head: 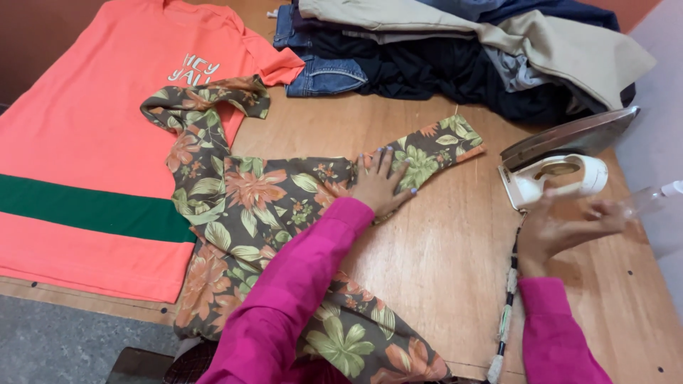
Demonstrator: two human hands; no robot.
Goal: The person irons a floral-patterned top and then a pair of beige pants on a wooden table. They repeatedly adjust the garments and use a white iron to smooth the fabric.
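Surface: wooden bench [441,249], light brown and bare at the centre, with a grey floor strip showing at the lower left.
Far left: coral T-shirt [92,121] lies flat on the bench, a green band across its lower part and pale lettering on the chest.
Centre left: floral garment [249,206], dark brown with orange flowers and green leaves, is spread across the bench; one sleeve curls up over the coral T-shirt's edge, the other stretches right.
Left hand: left hand [380,183], in a magenta sleeve, presses flat on the stretched floral sleeve, fingers spread wide, its grip closed on nothing.
Back: pile of folded clothes [455,50], with denim, dark fabric and beige pieces, sits at the far edge of the bench.
Right: white electric iron [562,160] stands upright on its heel, its metal soleplate facing up and away; a braided cord [509,299] runs down from it along the bench.
Right hand: right hand [562,227] is just below the iron's handle, fingers curled and blurred; whether its grip touches the handle cannot be told.
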